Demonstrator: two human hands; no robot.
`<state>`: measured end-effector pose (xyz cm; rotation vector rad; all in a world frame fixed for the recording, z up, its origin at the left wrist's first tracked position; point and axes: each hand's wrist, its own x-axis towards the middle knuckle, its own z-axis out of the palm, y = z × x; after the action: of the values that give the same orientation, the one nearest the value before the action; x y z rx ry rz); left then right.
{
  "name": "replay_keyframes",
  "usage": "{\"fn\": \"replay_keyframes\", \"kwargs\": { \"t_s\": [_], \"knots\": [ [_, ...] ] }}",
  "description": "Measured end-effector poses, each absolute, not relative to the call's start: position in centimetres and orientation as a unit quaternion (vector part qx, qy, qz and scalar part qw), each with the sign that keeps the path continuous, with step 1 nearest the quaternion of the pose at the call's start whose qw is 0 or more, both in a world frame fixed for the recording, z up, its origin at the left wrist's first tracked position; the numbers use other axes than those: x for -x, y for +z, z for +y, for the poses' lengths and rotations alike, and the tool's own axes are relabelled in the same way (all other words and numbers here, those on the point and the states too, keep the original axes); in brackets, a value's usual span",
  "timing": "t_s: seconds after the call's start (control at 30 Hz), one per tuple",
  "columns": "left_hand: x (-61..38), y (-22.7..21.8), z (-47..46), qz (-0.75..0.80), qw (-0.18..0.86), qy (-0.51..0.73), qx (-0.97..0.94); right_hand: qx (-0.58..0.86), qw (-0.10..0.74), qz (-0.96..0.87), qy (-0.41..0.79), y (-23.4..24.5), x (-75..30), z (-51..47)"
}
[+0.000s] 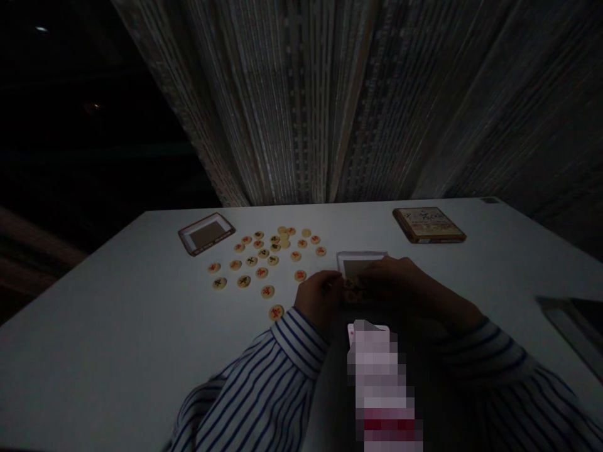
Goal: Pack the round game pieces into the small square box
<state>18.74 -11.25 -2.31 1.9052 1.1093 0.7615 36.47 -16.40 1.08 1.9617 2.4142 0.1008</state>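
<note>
Several round wooden game discs (264, 254) with red or black marks lie scattered on a white table (117, 314). My left hand (319, 298) is curled, its fingers closed at a small heap of discs (352, 290) in front of a white open box tray (360, 260). My right hand (400, 279) rests over the same heap and the tray's near edge, fingers bent down on the discs. Both arms wear striped sleeves. One disc (276, 312) lies just left of my left wrist. The scene is dim.
A second shallow tray with a brown inside (206, 233) sits at the back left. A flat printed box lid (428, 225) lies at the back right. A dark object (572, 317) sits at the right table edge. A pleated curtain (353, 94) hangs behind.
</note>
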Motion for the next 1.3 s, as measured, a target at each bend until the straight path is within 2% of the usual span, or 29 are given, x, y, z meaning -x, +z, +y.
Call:
{"fn": "replay_keyframes", "kwargs": {
  "t_s": [0.3,0.5,1.07,1.3],
  "knots": [
    [-18.70,-2.15,-11.28,0.440,0.380,0.296,-0.758,-0.636,0.025,0.771,-0.004,1.69,-36.23,-16.34],
    [-18.75,-2.26,-11.23,0.440,0.375,0.300,-0.759,-0.627,-0.009,0.779,0.001,1.24,-36.47,-16.45],
    [-18.69,-2.34,-11.16,0.443,0.375,0.293,-0.760,-0.637,0.028,0.770,-0.003,1.42,-36.41,-16.29],
    [-18.74,-2.60,-11.14,0.434,0.385,0.304,-0.756,-0.629,0.015,0.777,0.003,1.46,-36.36,-16.41]
  ]
}}
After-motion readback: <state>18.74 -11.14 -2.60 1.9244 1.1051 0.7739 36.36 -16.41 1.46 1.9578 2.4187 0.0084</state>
